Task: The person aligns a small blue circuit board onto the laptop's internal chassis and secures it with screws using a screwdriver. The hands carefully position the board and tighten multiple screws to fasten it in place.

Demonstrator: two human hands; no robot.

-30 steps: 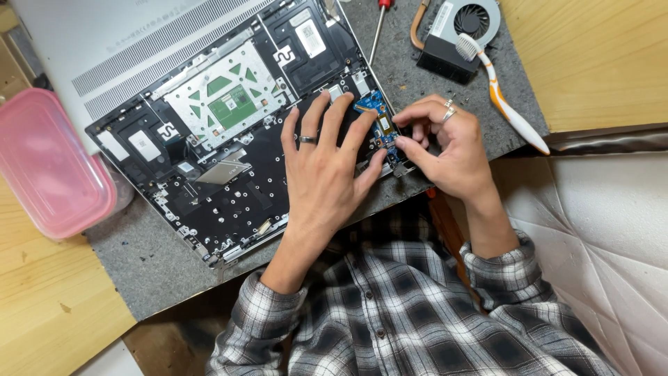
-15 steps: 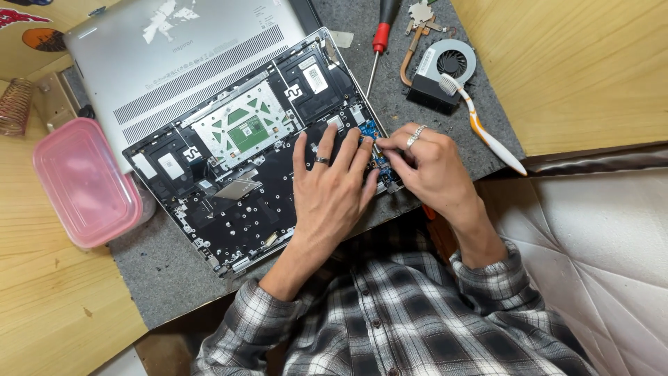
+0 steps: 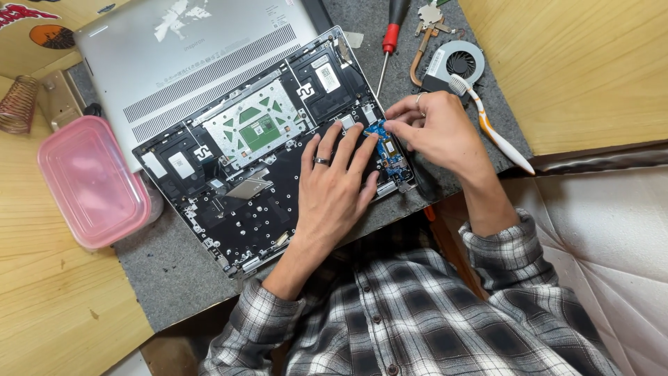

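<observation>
An opened laptop chassis (image 3: 243, 202) lies on a grey felt mat (image 3: 167, 271), its black inner frame and touchpad board exposed. My left hand (image 3: 337, 184) rests flat on the chassis, fingers spread, fingertips against a small blue circuit board (image 3: 387, 152) at the right edge. My right hand (image 3: 435, 129) pinches the top end of that blue board with thumb and fingers. A ring sits on each hand. What lies under my left palm is hidden.
The silver bottom cover (image 3: 188, 56) lies behind the chassis. A pink lidded plastic box (image 3: 90, 181) sits left. A red-handled screwdriver (image 3: 390, 35), a cooling fan with copper heat pipe (image 3: 456, 63) and a white-orange toothbrush (image 3: 490, 125) lie at the back right. Wooden surfaces flank the mat.
The view has shifted, so everything sits lower and farther right in frame. My right hand moved up to the top end of the blue board; my left hand stays flat on the chassis.
</observation>
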